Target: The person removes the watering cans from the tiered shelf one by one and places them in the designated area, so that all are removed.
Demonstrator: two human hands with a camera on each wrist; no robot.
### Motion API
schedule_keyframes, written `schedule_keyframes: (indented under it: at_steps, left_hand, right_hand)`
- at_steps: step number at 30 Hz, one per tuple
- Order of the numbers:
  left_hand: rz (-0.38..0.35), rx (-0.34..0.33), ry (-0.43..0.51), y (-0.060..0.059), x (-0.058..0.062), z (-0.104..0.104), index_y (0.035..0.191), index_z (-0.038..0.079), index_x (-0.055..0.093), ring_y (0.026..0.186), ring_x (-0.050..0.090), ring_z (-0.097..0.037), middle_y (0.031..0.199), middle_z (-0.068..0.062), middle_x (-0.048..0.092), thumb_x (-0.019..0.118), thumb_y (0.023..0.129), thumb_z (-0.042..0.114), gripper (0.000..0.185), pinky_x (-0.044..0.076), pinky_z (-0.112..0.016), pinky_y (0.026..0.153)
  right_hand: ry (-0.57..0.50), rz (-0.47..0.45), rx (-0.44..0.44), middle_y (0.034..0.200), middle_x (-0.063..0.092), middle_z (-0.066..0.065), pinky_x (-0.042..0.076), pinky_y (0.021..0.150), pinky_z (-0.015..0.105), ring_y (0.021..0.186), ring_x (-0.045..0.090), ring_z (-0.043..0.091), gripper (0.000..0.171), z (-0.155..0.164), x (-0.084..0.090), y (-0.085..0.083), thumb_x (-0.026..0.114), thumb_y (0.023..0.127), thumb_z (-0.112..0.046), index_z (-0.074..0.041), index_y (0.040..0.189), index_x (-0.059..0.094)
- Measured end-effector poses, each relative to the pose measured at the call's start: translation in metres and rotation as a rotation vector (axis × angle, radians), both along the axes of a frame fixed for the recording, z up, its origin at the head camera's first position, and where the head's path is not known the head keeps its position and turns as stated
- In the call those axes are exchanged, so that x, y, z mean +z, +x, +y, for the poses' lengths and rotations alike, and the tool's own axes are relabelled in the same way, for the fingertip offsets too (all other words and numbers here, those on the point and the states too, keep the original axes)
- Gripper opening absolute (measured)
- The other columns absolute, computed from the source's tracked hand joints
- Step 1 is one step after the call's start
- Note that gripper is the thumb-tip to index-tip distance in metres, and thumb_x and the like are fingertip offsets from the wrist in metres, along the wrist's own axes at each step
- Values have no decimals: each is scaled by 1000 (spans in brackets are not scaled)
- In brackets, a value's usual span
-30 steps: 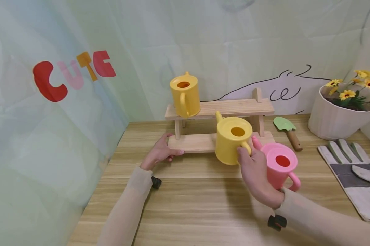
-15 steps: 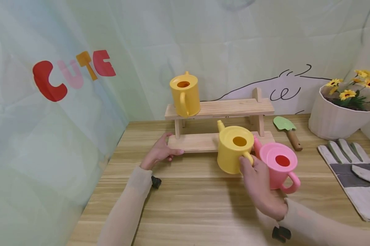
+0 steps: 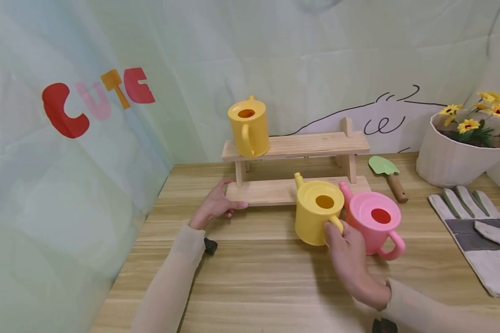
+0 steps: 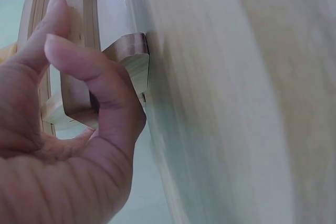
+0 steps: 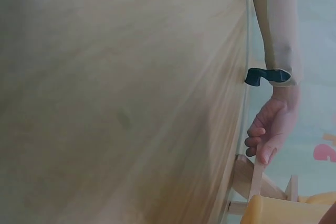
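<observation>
At the left end of a two-tier wooden plant stand, my left hand grips the lower board. The left wrist view shows thumb and fingers curled around that board's end. My right hand holds a pale yellow watering can by its handle, in front of the lower board, spout facing away. Just right of it stands a pink watering can, partly behind my right hand. A deeper yellow watering can sits on the upper board's left end. In the right wrist view the held can shows at the bottom.
Right of the stand lies a small trowel with a green blade. A white pot of yellow flowers stands at the back right, with a grey-and-white work glove in front. A fabric backdrop borders the wooden table.
My right hand has drawn the pale yellow watering can down and toward me, slightly right, away from the stand. My left hand keeps its grip in the same place.
</observation>
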State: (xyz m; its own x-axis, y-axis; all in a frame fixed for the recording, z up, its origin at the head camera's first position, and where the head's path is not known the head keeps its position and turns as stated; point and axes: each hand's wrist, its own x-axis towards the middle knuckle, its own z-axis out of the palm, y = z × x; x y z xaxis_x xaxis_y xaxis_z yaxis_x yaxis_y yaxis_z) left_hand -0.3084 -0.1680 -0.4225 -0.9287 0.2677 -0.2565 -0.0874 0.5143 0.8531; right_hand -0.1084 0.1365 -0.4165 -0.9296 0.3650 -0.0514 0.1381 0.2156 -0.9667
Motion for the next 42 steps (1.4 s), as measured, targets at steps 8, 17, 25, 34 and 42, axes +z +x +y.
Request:
schedule_keyframes:
  at_steps: [8,17,25,34,42]
  left_hand:
    - [1,-5,-8,-1,-1,-1,172,8,18,55,53,-8,100,-14,58,92,90,18,111,51,-20,54]
    - [-5,0,4,-2,0,0,172,8,19,55,53,-8,107,-17,58,92,90,17,110,51,-20,54]
    - [-5,-4,-4,-1,0,0,172,9,18,56,53,-9,119,-24,59,92,90,17,111,51,-21,54]
    - [-4,-5,-1,-2,-1,-1,172,9,19,56,53,-9,121,-25,59,92,91,18,109,51,-21,54]
    - [-7,-4,4,-1,0,0,172,9,19,55,53,-9,117,-24,59,92,90,16,110,51,-21,54]
  right_hand:
    - [-54,-14,-10,63,46,-1,37,57,27,61,45,18,40,-3,2,5,54,111,-23,-6,75,52]
    - [-33,-28,-7,64,46,-2,37,59,26,62,45,17,39,-3,-2,9,53,112,-21,-4,78,54]
    - [-47,7,-9,64,45,-2,37,59,25,62,44,15,39,-4,-4,10,53,112,-19,-1,78,54]
    - [-38,-3,-20,64,45,-1,37,61,25,62,44,15,40,-5,-5,11,53,112,-18,1,77,54]
    - [-41,-4,-24,65,45,-1,36,61,25,63,44,15,39,-4,-8,12,55,111,-19,-2,76,54]
